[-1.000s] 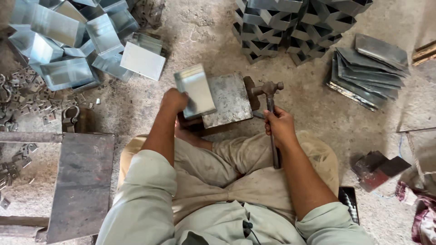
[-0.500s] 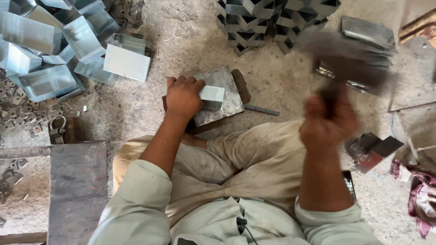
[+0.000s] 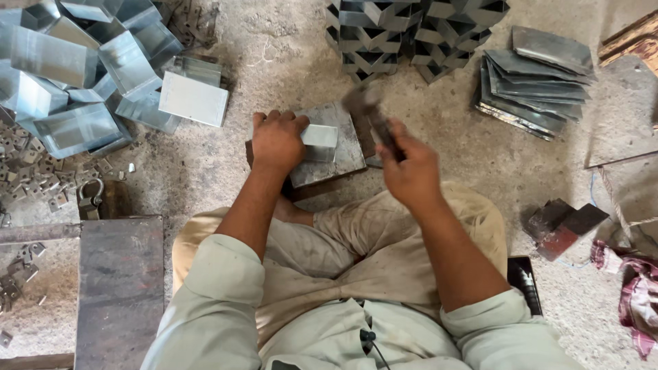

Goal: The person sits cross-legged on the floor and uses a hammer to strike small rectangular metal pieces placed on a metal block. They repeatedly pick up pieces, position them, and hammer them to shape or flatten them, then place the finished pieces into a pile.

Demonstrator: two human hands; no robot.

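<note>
Left fingers: your left hand [image 3: 277,140] lies flat, fingers pressed down on a small sheet-metal piece [image 3: 319,136], pinning it.
Right fingers: your right hand [image 3: 410,171] is wrapped tight round the handle of a hammer [image 3: 373,116].
Hammer: its head is blurred, above the far right edge of the block, close to the metal piece; you cannot tell whether it touches.
Metal piece: pale, rectangular, lying on top of the steel block [image 3: 336,147], its right end sticking out from under your left hand.
Block: flat grey slab on the sandy floor [image 3: 274,62], just in front of your crossed legs.
Left of you: a heap of bent metal boxes [image 3: 82,75], with small metal bits [image 3: 31,195] scattered beside it.
Nearer left: a dark steel plate [image 3: 120,288] alongside your left arm.
Ahead: a stack of folded channels [image 3: 411,34] beyond the block.
Right: a pile of flat metal sheets [image 3: 538,79], well apart from your hammer hand.
Far right: dark blocks [image 3: 565,226] and a reddish cloth [image 3: 637,294] on the floor.
</note>
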